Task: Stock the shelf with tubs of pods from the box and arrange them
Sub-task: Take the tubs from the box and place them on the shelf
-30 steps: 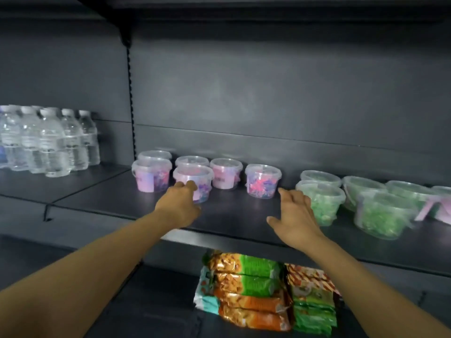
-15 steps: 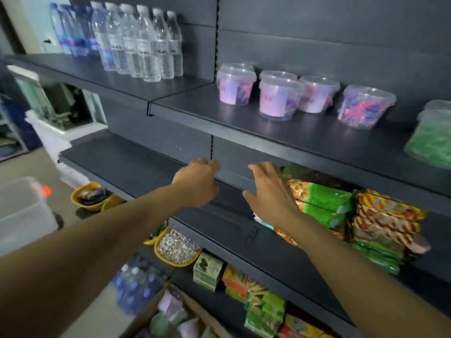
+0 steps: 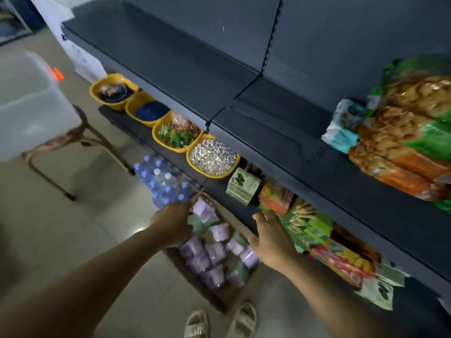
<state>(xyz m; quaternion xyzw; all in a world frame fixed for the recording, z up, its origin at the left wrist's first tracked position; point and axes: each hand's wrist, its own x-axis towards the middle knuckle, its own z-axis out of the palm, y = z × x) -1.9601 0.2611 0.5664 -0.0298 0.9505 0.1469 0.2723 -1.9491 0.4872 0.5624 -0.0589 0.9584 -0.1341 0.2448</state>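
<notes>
Both hands, the left hand [image 3: 174,224] and right hand [image 3: 271,240], having dropped from the shelf, are hovering open and empty over the box [image 3: 234,298], risking toppling its loosely piled tubs [image 3: 214,252].

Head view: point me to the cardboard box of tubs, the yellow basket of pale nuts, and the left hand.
cardboard box [image 3: 235,222]: head view, on its brown far wall.
yellow basket of pale nuts [image 3: 214,175]: head view, on its yellow front rim.
left hand [image 3: 172,223]: head view, on the back of the hand.

Tubs [image 3: 214,250] in box [image 3: 234,292], below shelf [image 3: 268,132]
</notes>
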